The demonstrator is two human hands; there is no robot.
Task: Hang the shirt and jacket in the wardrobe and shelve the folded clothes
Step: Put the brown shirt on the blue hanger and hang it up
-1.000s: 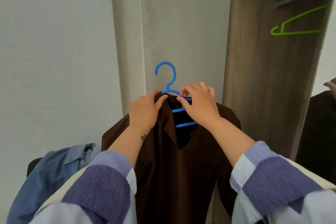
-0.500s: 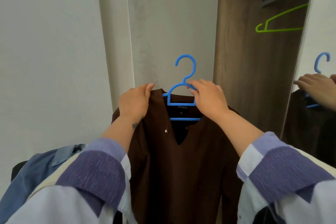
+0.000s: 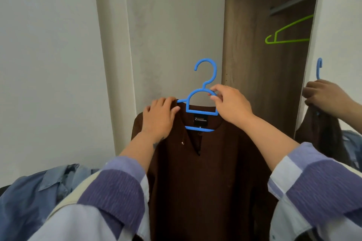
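Observation:
A dark brown shirt (image 3: 205, 172) hangs on a blue plastic hanger (image 3: 203, 92) that I hold up in front of me, hook upward. My left hand (image 3: 159, 118) grips the shirt's left shoulder where it sits over the hanger arm. My right hand (image 3: 230, 103) pinches the hanger's right arm at the shirt's other shoulder. The open wardrobe (image 3: 254, 64) stands just to the right, with its rail (image 3: 291, 7) high up. A blue denim jacket (image 3: 29, 197) lies crumpled at lower left.
A green hanger (image 3: 288, 33) hangs from the wardrobe rail. A mirrored door (image 3: 337, 103) at the right edge reflects my hand, the hanger and the shirt. A grey wall and a pale vertical panel (image 3: 113, 64) fill the left.
The shirt now sits squarely on the hanger with its neck label showing. My hands have spread to the two shoulders and the view has shifted right toward the wardrobe.

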